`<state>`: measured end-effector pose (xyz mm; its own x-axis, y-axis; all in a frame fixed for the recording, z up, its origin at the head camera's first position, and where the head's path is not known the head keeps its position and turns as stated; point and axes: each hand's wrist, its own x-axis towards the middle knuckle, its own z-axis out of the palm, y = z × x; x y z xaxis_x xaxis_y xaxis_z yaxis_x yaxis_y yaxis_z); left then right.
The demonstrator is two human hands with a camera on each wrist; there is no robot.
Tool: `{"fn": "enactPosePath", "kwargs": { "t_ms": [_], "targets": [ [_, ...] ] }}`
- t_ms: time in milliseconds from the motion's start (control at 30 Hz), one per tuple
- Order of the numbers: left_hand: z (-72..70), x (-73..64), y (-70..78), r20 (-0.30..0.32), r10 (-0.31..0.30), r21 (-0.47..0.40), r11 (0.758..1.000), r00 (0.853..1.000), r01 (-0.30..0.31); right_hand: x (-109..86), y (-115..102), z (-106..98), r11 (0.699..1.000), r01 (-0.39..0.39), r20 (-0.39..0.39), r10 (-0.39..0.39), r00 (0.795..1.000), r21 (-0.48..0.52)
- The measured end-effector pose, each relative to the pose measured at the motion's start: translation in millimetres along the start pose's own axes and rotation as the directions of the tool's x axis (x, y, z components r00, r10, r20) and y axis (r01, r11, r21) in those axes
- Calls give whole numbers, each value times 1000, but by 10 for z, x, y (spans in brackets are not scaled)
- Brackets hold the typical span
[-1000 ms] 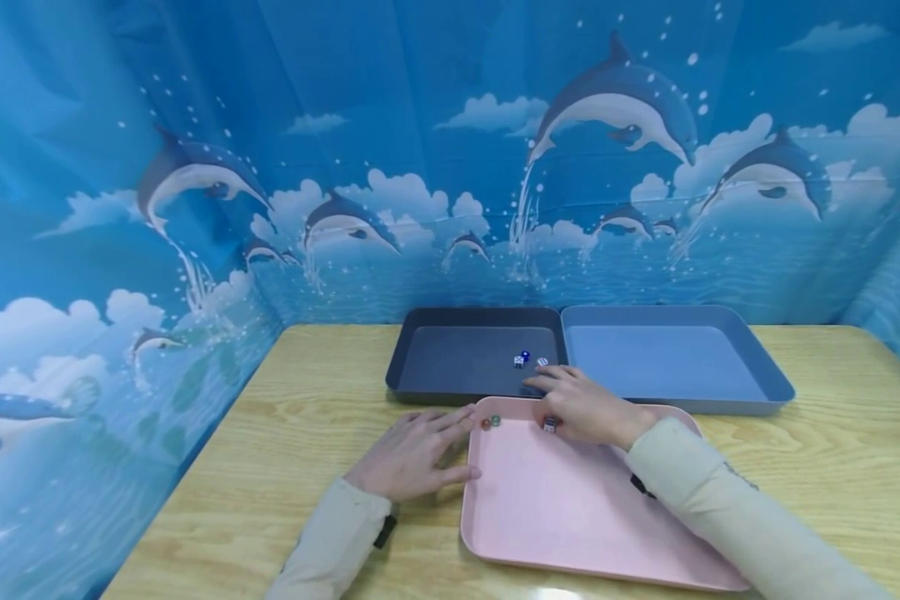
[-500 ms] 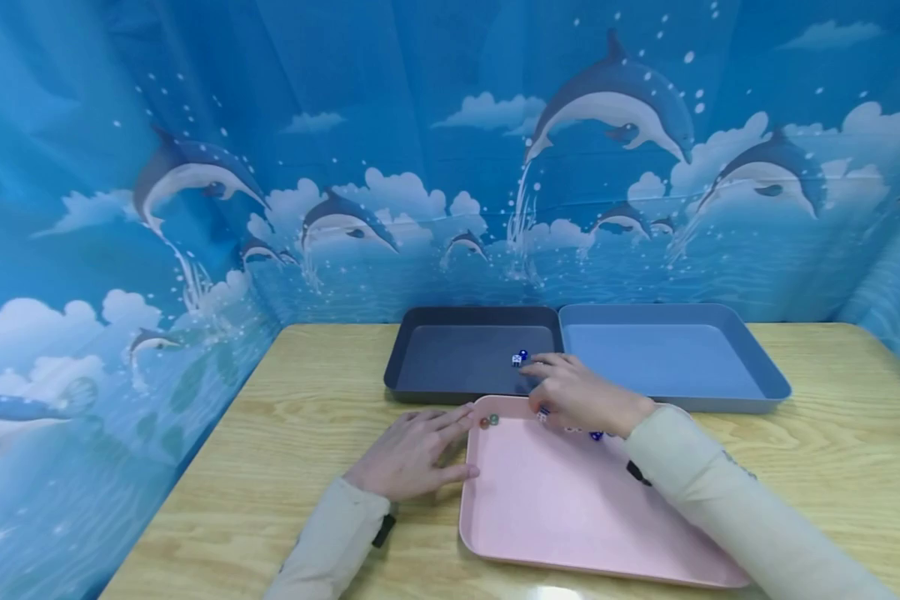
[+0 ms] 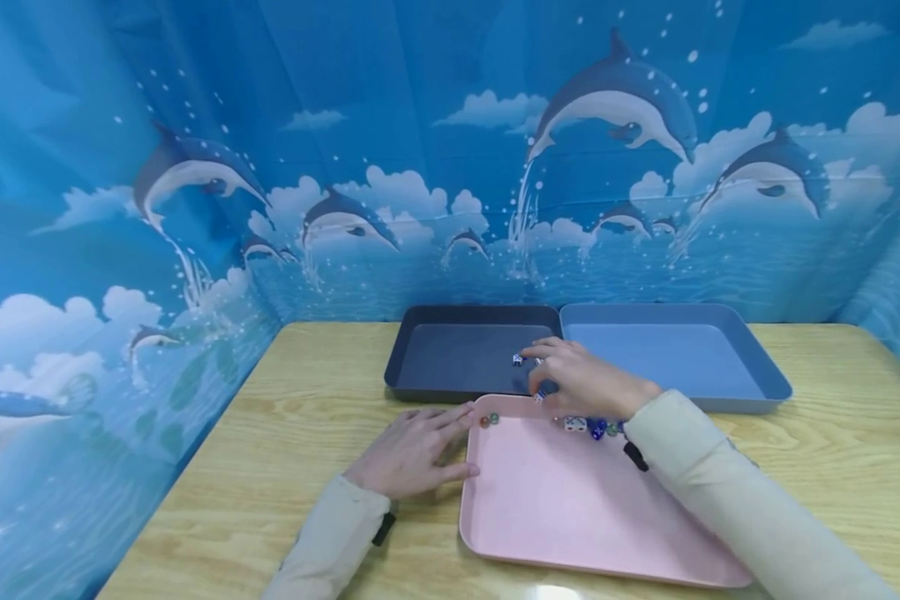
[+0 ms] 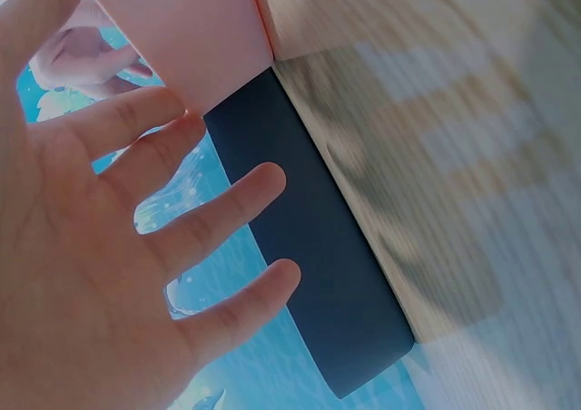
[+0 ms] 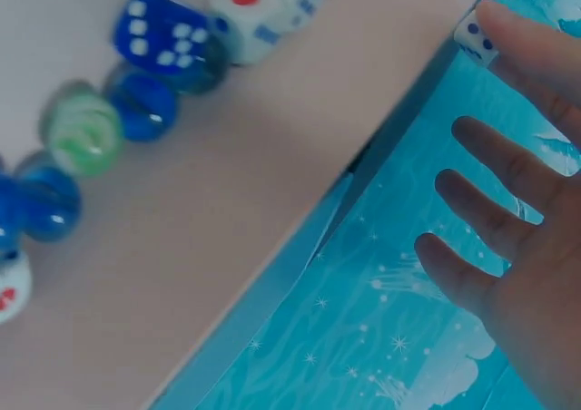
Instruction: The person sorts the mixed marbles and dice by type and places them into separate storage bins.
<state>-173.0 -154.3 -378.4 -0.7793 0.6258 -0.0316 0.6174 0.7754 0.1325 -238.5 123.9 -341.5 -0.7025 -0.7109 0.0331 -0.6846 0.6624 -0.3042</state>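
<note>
Between thumb and index finger, my right hand (image 3: 591, 382) pinches a white die (image 3: 539, 397) with blue pips, over the far rim of the pink tray (image 3: 555, 517), beside the black tray (image 3: 450, 358). The right wrist view shows that die (image 5: 474, 38) at the fingertips, the other fingers spread. Under the right hand, white dice (image 3: 574, 424), a blue die (image 5: 163, 34) and blue and green marbles (image 5: 83, 133) line the pink tray's far side. My left hand (image 3: 412, 454) lies with fingers extended against that tray's left rim. In the black tray sits a blue-and-white die (image 3: 517, 360); others are partly hidden.
A blue-grey tray (image 3: 667, 358) adjoins the black one on its right. Two small marbles (image 3: 494, 418), reddish and green, lie in the pink tray's far left corner. A wooden table (image 3: 225, 483) bears everything, and a dolphin-print curtain (image 3: 420, 167) hangs behind.
My right hand has lifted the white die from the pink tray and moved it forward toward the black tray, uncovering the row of dice and marbles. The left hand stays in place.
</note>
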Motion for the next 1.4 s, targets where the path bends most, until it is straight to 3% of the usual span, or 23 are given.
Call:
{"fn": "enactPosePath", "kwargs": {
  "t_ms": [267,633,800,1033,1200,1400],
  "targets": [
    [6,-6,4,1,-1,-4,1000,1000,1,130,100,-96,1000,-6,-19,5,1000,-21],
    [-2,-5,4,10,-10,-6,1000,1000,10,377,245,-226,991,-132,21,132,991,-38],
    [-1,-3,3,9,-11,-7,1000,1000,11,476,309,-253,981,-189,48,191,980,-36],
    [3,-6,-4,-5,0,-16,1000,1000,0,629,344,-240,953,-277,104,290,951,-126],
    [5,-4,-9,-8,6,-22,1000,1000,-6,683,351,-217,935,-335,120,348,930,-120],
    [5,-2,-13,-7,7,-23,1000,1000,-7,696,334,-209,937,-327,117,340,933,-120]
  ]
}}
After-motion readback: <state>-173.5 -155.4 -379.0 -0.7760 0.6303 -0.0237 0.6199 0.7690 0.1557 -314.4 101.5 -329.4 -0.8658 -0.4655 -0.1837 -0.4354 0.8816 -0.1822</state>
